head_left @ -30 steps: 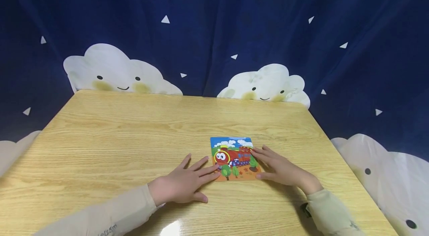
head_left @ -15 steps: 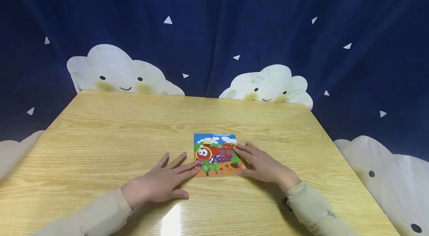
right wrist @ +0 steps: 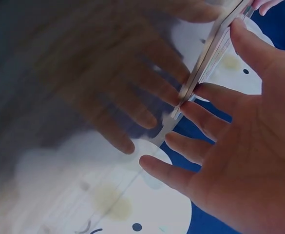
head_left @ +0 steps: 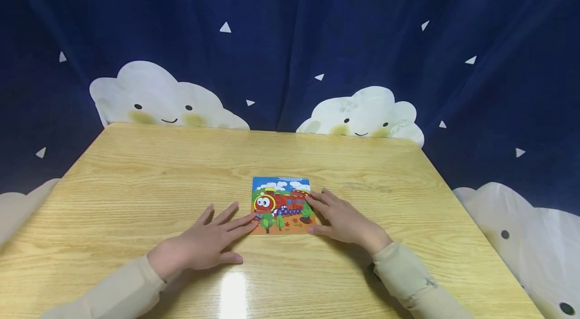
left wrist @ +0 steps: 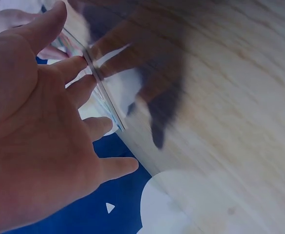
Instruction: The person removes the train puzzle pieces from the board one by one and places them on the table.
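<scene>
A square picture board [head_left: 282, 203] with a red cartoon train, green trees and blue sky lies flat on the wooden table [head_left: 172, 173]. At its lower left corner, fingertips of my left hand [head_left: 199, 245] touch the edge, with the fingers spread and nearly straight. My right hand [head_left: 346, 219] rests against the right side, its fingertips on the picture's border and its thumb near the lower right corner. The left wrist view shows the thin board edge [left wrist: 104, 92] at the fingertips. From the right wrist, the board's side [right wrist: 205, 56] appears layered, with finger and thumb tips against it.
Behind the table hangs a dark blue curtain [head_left: 272, 32] with white triangles and smiling clouds [head_left: 158, 92]. The table's far edge meets the curtain. Glare [head_left: 233, 294] shines near the front of the tabletop.
The picture board has slid left and slightly away across the table, with both hands moving along at its sides. Their finger poses stay much the same.
</scene>
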